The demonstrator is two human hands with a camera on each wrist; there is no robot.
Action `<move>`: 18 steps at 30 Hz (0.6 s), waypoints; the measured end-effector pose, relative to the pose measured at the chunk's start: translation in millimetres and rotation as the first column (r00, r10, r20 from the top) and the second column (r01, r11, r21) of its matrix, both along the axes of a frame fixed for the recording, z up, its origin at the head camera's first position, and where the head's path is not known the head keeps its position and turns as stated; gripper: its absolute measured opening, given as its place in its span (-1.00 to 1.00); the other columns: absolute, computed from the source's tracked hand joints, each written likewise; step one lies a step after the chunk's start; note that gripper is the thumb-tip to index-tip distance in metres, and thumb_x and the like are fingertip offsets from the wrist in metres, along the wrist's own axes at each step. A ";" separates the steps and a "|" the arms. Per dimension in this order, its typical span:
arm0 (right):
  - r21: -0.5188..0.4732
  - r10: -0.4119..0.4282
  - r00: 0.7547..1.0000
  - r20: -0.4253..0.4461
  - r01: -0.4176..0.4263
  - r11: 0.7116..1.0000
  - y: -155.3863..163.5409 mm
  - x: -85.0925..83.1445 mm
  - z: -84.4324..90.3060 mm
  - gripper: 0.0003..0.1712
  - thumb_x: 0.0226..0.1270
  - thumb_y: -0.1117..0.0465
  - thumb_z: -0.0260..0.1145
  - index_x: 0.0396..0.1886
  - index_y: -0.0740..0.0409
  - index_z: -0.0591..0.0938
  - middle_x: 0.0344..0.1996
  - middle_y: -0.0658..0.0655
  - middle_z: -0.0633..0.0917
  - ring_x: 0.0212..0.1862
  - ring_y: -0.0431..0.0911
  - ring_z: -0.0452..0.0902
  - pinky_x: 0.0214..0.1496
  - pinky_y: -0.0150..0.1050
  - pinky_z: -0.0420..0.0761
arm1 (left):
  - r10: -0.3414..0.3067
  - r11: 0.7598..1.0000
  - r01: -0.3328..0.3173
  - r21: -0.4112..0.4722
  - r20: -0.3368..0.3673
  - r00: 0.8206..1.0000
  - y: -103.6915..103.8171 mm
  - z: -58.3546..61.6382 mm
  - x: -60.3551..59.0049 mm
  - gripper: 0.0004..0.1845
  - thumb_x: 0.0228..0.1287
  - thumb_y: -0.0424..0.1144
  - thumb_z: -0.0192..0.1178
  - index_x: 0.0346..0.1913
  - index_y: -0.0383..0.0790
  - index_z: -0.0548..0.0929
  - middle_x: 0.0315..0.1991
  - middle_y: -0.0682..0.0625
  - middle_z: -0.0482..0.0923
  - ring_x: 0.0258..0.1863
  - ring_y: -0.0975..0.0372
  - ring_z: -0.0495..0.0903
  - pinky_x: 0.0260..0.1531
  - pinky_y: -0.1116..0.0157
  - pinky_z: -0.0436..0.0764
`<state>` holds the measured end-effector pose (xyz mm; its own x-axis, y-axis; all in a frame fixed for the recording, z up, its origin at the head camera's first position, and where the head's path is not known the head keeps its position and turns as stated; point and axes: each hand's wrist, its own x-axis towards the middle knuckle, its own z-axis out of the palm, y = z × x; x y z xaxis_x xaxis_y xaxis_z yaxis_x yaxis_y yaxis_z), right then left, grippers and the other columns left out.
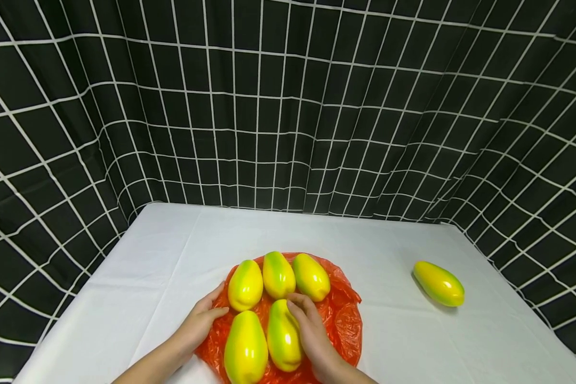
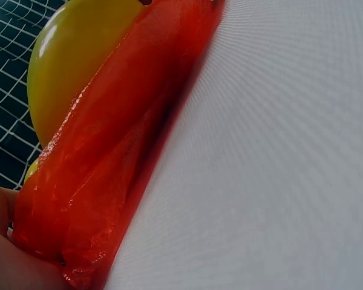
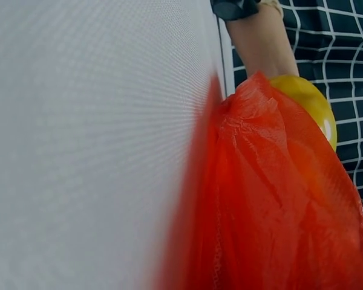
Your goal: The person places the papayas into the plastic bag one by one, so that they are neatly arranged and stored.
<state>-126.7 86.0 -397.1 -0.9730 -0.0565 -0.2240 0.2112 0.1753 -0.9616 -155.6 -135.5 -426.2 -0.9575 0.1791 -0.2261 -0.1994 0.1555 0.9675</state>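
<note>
A red plastic bag (image 1: 348,326) lies spread on the table with several yellow-green papayas on it, three in the back row. My left hand (image 1: 198,324) holds the bag's left edge, thumb on top; the left wrist view shows the bag's crumpled red side (image 2: 103,163) by that thumb. With curled fingers, my right hand (image 1: 313,333) grips the front right papaya (image 1: 282,344) at its upper right side. Just left of it lies another papaya (image 1: 246,349). In the right wrist view the bag (image 3: 260,199) hides most of the fruit, and the right hand is out of sight.
One more papaya (image 1: 439,284) lies apart on the right side of the white-covered table (image 1: 384,256). A black curtain with a white grid (image 1: 288,106) hangs behind and at both sides. The left forearm (image 3: 263,45) shows beyond the bag in the right wrist view.
</note>
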 end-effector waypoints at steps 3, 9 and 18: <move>0.004 -0.028 0.999 -0.016 0.028 1.000 0.6 0.3 0.4 -0.43 0.39 -0.09 0.00 0.22 0.19 0.33 0.20 0.21 0.39 0.20 0.05 0.31 0.21 0.05 0.37 | 0.002 1.000 -0.002 0.002 0.002 1.000 -0.1 0.1 0.3 -0.31 0.30 -0.29 -0.04 0.46 -0.22 0.00 0.49 -0.14 -0.15 0.47 -0.09 -0.24 0.38 -0.14 -0.20; 0.003 -0.075 0.997 -0.016 0.075 0.997 1.7 0.4 2.0 -0.48 0.40 -0.05 -0.01 0.19 0.19 0.36 0.15 0.18 0.43 0.15 -0.01 0.35 0.16 -0.04 0.40 | 0.002 1.000 -0.002 0.003 0.000 1.000 -0.1 -0.2 0.5 -0.31 0.30 -0.28 -0.04 0.46 -0.21 0.00 0.49 -0.14 -0.15 0.47 -0.09 -0.24 0.38 -0.15 -0.19; -0.020 -0.093 0.995 -0.046 0.092 0.996 23.1 -4.2 21.6 -0.43 0.39 -0.08 0.00 0.22 0.19 0.32 0.23 0.18 0.38 0.31 0.08 0.19 0.34 0.25 0.14 | 0.011 1.000 -0.011 -0.002 0.009 1.000 -0.1 0.0 0.8 -0.31 0.29 -0.29 -0.03 0.46 -0.22 0.01 0.49 -0.15 -0.12 0.47 -0.10 -0.22 0.38 -0.14 -0.17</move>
<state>-130.9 109.1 -375.5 -0.9836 0.0304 -0.1778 0.1803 0.1400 -0.9736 -154.8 -135.6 -426.2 -0.9572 0.1682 -0.2354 -0.2101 0.1556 0.9652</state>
